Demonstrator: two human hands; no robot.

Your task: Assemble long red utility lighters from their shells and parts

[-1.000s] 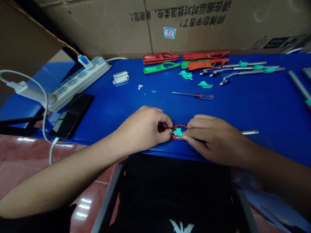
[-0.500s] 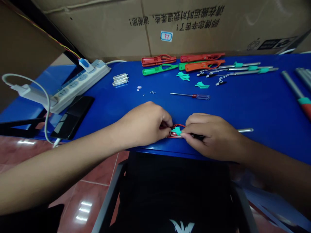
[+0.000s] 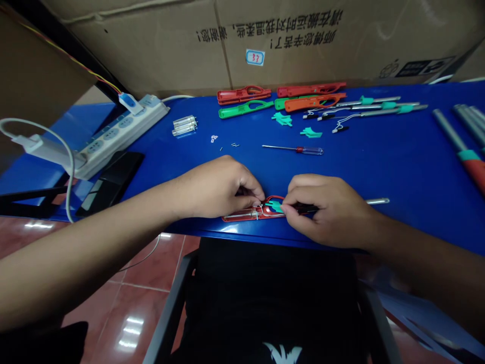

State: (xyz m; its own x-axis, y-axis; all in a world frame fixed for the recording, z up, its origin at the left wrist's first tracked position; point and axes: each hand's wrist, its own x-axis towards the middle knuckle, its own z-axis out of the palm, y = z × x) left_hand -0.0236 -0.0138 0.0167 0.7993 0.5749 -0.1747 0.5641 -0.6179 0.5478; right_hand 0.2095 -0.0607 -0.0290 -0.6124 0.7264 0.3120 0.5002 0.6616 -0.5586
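Observation:
My left hand [image 3: 220, 187] rests its fingers on a red plastic handle [image 3: 242, 216], a long, slotted piece lying flat on the blue table. My right hand [image 3: 326, 211] pinches a thin metal rod [image 3: 377, 201], whose dark end [image 3: 305, 208] sticks out past the fingers. A small teal plastic piece [image 3: 276, 206] sits at the handle's looped end, right between my fingertips. A fine wire [image 3: 258, 212] crosses the handle. My fingers hide part of the loop.
Red, orange and green plastic handles [image 3: 244, 94] lie at the table's back edge beside wired metal rods [image 3: 373, 104]. A screwdriver [image 3: 293, 149], small parts and a power strip [image 3: 117, 136] lie on the table. Cardboard boxes [image 3: 246, 40] stand behind. A black chair back [image 3: 269, 298] stands below.
My left hand has shifted left, uncovering more of the red handle. The view has drifted slightly, moving the table's contents up and left.

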